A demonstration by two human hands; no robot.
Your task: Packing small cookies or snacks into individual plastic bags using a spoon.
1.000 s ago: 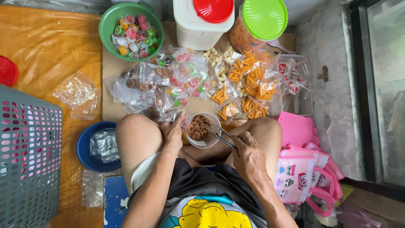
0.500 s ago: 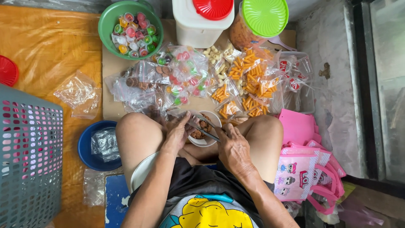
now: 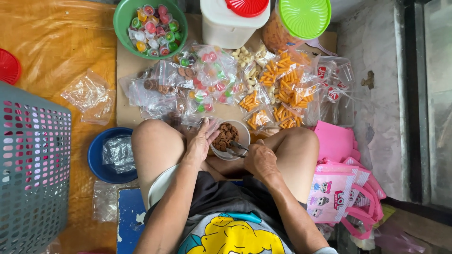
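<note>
Bags (image 3: pixel 207 87) of packed snacks crowd the cardboard (image 3: pixel 123 70) ahead of the knees, with a green bowl (image 3: pixel 121 19) of jelly cups at its far left corner and 2 lidded tubs at the far edge. A blue bowl (image 3: pixel 96 162) holding plastic sits left, beside a grey basket (image 3: pixel 28 169). Between the knees, a small bowl (image 3: pixel 242 136) holds brown cookies (image 3: pixel 227 134). Left hand (image 3: pixel 200 141) rests open-fingered against its left rim. Right hand (image 3: pixel 259 160) is closed around metal tongs (image 3: pixel 236 149), tips at the bowl's near rim.
</note>
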